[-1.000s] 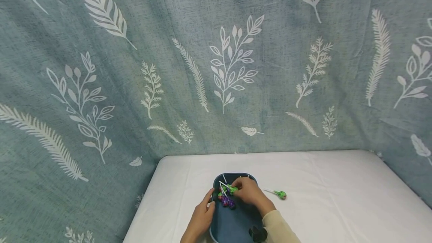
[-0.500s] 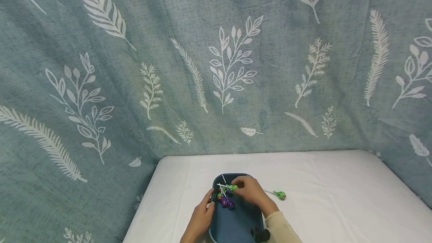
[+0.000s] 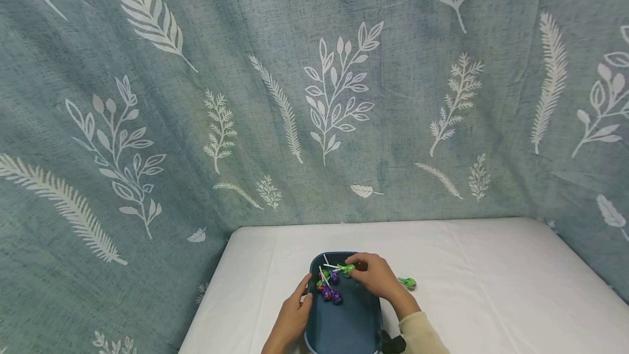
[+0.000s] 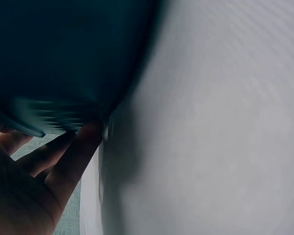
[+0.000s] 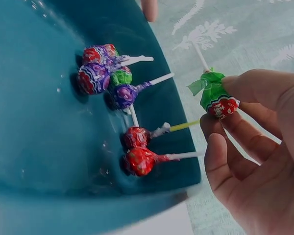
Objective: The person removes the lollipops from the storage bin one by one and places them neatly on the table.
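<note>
My right hand [image 3: 377, 277] pinches a lollipop [image 5: 216, 93] between thumb and fingertips, above the far right part of a dark blue plastic tub [image 3: 344, 324]. Its wrapper is green, with a red patterned end, and its white stick points left in the head view. Along the tub's left wall, my left hand [image 3: 292, 314] grips the side; in the left wrist view its fingers [image 4: 76, 156] press under the ribbed part by the rim. Purple-wrapped lollipops [image 5: 123, 95] lie inside the tub, close to red ones [image 5: 140, 161]. Most sticks lean toward the wall in the right wrist view.
Another green-wrapped lollipop [image 3: 408, 284] lies on the white tablecloth [image 3: 481, 288] right of the tub, its stick behind my right arm. A leaf-patterned curtain [image 3: 304, 102] hangs behind the table and down its left side.
My right hand has moved slightly right, carrying the green lollipop away from the others, and a purple lollipop shows more fully. My left hand stays at the tub's wall.
</note>
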### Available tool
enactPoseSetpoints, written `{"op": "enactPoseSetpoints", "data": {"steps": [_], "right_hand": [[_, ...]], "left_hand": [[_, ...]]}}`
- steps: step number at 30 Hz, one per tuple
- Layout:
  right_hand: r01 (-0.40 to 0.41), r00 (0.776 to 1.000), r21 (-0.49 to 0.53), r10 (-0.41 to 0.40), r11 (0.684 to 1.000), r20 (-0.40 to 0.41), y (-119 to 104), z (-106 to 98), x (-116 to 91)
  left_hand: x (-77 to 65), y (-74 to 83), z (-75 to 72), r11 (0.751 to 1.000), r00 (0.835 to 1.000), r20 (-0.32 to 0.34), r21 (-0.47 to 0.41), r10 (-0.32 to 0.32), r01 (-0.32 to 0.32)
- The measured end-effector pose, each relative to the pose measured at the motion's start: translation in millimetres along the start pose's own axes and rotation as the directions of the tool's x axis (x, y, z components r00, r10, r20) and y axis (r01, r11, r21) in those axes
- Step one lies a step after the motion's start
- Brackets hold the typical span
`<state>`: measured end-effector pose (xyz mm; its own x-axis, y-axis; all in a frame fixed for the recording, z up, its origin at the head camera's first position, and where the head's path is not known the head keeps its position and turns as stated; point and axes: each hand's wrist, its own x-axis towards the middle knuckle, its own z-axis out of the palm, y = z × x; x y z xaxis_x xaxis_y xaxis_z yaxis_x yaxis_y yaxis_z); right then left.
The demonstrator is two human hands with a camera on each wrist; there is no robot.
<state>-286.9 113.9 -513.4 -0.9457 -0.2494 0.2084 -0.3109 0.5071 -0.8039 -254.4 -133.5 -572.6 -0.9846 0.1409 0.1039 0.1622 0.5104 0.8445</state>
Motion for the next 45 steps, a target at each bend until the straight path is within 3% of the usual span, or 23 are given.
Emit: {"op": "enactPoseSetpoints", "data": {"steps": [13, 21, 38, 45], "right_hand": [[-0.037, 0.997, 0.022, 0.038, 0.999, -0.069, 5.9, -22.5, -14.2], [-0.122, 0.987, 0.036, 0.125, 0.992, -0.102, 11.6, -33.1, -22.5], [-0.199, 0.970, 0.058, 0.205, 0.978, -0.132, 29.8, -49.8, -43.6], [-0.217, 0.962, 0.047, 0.222, 0.975, -0.161, 39.5, -58.1, -53.3]], "left_hand": [[3.0, -5.7, -2.6, 0.998, 1.000, 0.018, -0.058, -0.005, 0.006], [2.6, -8.0, -3.1, 0.997, 0.999, 0.036, -0.077, -0.012, 0.014], [3.0, -10.0, -1.2, 0.995, 0.998, 0.054, -0.092, -0.028, 0.033], [3.3, -10.5, -1.6, 0.996, 0.999, 0.047, -0.087, -0.007, 0.011]]}}
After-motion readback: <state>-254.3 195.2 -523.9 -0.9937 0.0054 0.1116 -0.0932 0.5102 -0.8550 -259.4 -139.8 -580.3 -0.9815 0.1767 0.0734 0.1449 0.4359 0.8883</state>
